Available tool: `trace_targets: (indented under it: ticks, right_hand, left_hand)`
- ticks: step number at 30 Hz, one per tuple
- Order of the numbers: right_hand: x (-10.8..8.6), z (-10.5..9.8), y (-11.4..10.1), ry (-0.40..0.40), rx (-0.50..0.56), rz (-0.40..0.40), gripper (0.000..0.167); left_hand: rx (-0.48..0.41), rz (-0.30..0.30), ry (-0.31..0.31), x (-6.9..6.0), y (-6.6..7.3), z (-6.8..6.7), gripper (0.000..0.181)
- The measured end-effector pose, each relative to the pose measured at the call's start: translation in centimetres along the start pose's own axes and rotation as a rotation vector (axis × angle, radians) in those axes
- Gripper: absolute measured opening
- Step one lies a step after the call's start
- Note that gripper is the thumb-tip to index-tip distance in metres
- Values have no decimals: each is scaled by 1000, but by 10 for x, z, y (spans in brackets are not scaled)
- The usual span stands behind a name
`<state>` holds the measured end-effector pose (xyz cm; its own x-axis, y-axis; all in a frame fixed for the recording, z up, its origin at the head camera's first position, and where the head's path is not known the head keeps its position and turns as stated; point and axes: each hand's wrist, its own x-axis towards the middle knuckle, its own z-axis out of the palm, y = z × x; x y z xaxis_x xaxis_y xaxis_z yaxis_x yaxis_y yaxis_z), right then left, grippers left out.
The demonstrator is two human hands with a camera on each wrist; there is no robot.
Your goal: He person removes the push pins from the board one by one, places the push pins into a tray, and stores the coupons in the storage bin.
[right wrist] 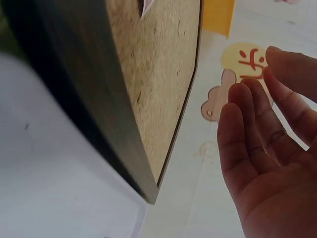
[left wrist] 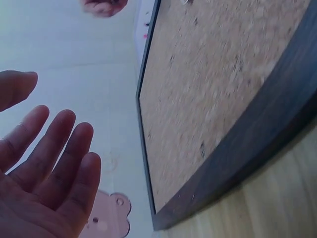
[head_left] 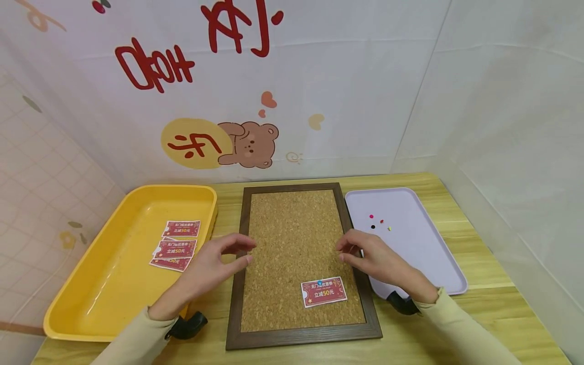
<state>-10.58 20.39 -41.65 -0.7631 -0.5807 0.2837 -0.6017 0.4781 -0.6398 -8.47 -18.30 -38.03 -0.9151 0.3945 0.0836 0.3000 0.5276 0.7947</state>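
A corkboard (head_left: 292, 243) in a dark wooden frame lies on the table between both hands. Near its lower right, a red coupon (head_left: 324, 292) rests on the cork with a blue pushpin (head_left: 320, 283) at its top edge. My left hand (head_left: 219, 261) hovers over the board's left side, its fingers loosely bent around nothing. Over the right side is my right hand (head_left: 376, 256), also holding nothing, thumb and fingers apart. In the left wrist view the left hand (left wrist: 49, 173) shows relaxed fingers; the right wrist view shows the right hand (right wrist: 272, 144) likewise.
To the left stands a yellow tray (head_left: 123, 263) with several red coupons (head_left: 175, 249) inside. On the right lies a pale purple tray (head_left: 424, 253) bearing several small pushpins (head_left: 373, 226). A printed white curtain (head_left: 347, 91) rises behind the wooden table (head_left: 456, 218).
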Motion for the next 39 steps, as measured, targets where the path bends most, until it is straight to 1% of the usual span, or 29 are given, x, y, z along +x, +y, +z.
trace_targets:
  ticks: [6,10,15,21,24,31,34,36,39]
  right_hand:
    - [3,7,-6,-54,15,8,15]
    - [4,11,-8,-90,29,17,15]
    - [5,16,-12,-140,49,40,16]
    - [6,22,-13,-183,74,43,16]
    - [7,25,-13,-204,73,38,15]
    - [7,29,-13,-229,-16,11,12]
    - [7,30,-14,-247,-14,13,11]
    - [7,30,-14,-262,-12,21,12]
    - [7,32,-13,-285,-13,32,12]
  left_hand:
    - [-43,7,-78,6,4,17,26]
    - [-57,11,-139,8,4,27,28]
    - [-124,0,-211,10,4,41,29]
    - [-194,-2,-275,11,2,53,31]
    - [-223,-11,-296,12,2,59,31]
    - [-252,-13,-343,14,2,72,32]
    - [-265,-29,-361,16,1,77,33]
    - [-258,-33,-368,16,1,80,33]
    - [-220,-23,-374,17,0,86,33]
